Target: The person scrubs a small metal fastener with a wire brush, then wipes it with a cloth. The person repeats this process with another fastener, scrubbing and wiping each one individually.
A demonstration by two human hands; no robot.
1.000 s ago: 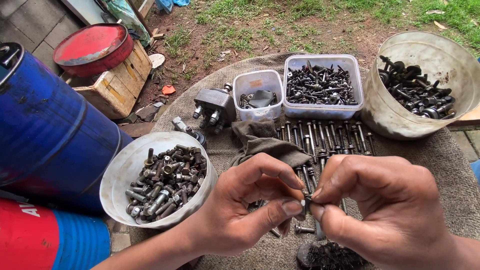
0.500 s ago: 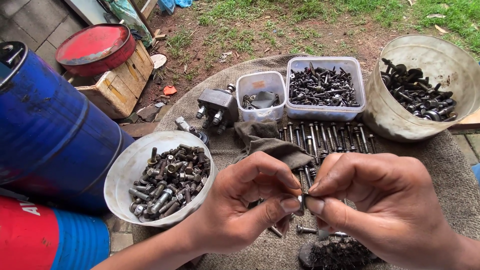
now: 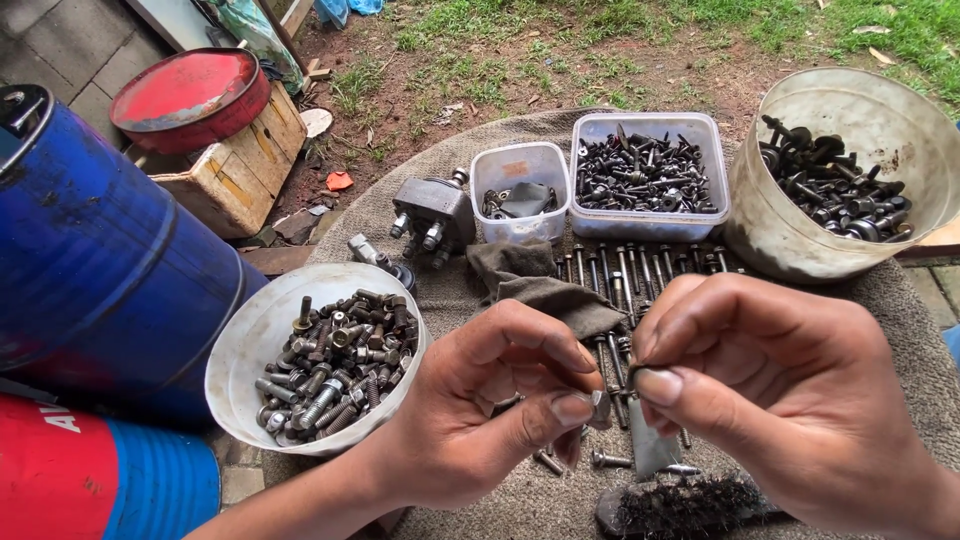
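left hand (image 3: 490, 420), right hand (image 3: 770, 390): pinch small part | white bowl (image 3: 245, 345): bolts | clear tub (image 3: 650, 215): screws

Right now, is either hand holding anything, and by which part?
Both hands pinch one small dark metal piece between thumb and fingertips: left hand at its left end, right hand at its right. Its exact kind cannot be told.

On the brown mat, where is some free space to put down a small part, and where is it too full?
The mat is bare at the right edge, below the big round tub, and at the front beside the wire brush. It is crowded in the middle: a row of bolts, a rag and both hands.
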